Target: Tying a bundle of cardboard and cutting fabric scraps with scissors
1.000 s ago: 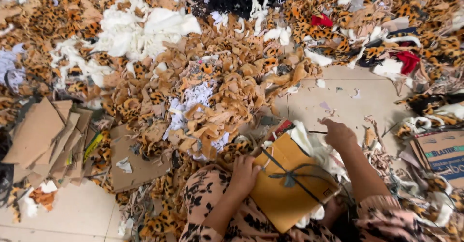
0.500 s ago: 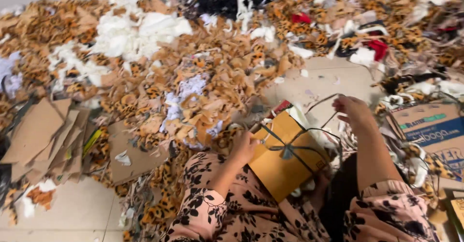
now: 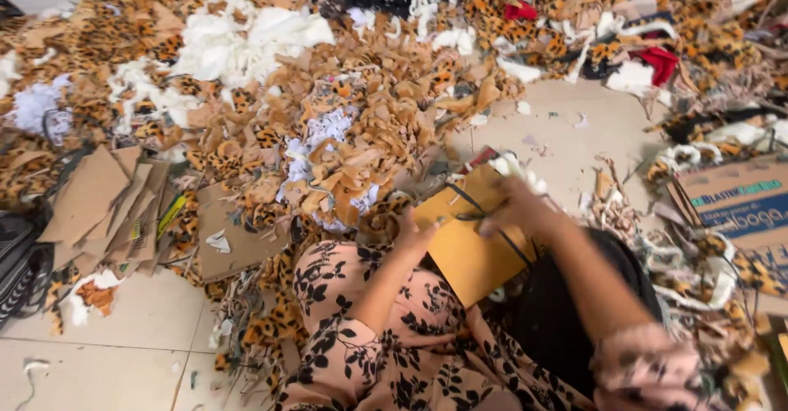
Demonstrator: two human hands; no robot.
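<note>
1. A floral-print lap [image 3: 386, 337] fills the near edge at 6 o'clock, with bare floor tiles [image 3: 123, 353] at 7 o'clock.
2. The left hand [image 3: 417, 232] rests its spread fingers against the left edge of a yellow-brown card bundle [image 3: 472, 243], steadying it without a closed grip.
3. The right hand [image 3: 513, 207] sits on top of the bundle near its upper edge; its fingers are blurred but look pinched together on the dark cord [image 3: 469, 211] that crosses the card.
4. The bundle lies tilted on the lap, just right of centre, with white cloth showing past its far corner.
5. At 9 o'clock flat cardboard pieces [image 3: 94, 202] lie stacked on the floor; at 3 o'clock stands a printed carton [image 3: 735, 202].
6. Beyond the hands, from 10 to 2 o'clock, leopard-print scraps [image 3: 386, 123] heap across the floor, mixed with white scraps [image 3: 238, 45] and, far off at 1 o'clock, red scraps [image 3: 657, 59].
</note>
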